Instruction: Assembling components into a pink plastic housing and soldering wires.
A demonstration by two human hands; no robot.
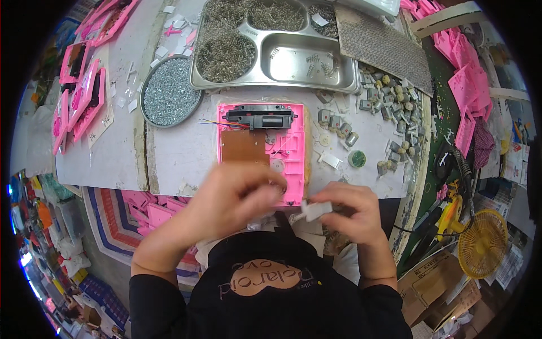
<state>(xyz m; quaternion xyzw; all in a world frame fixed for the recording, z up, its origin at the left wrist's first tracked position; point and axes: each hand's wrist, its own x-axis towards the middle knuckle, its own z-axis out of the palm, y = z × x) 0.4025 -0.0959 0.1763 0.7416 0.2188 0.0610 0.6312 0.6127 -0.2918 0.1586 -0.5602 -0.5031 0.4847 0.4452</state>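
Note:
A pink plastic housing (293,152) lies on the table in front of me. A black mechanism with a motor (268,120) sits at its far end, with thin coloured wires on its left. A brown board (244,148) covers its left side. Over the near left part of the housing is my left hand (234,198), blurred, its fingers curled into a pinch; what lies between the fingertips is too small to tell. Just right of the housing's near end, my right hand (353,212) grips a small white plastic part (317,211), also slightly blurred.
Behind the housing stands a metal compartment tray (271,85) of springs. A round dish of screws (172,90) is on its left. Several small motors (389,107) lie to the right, near a green round piece (357,159). Pink panels (84,101) are stacked far left.

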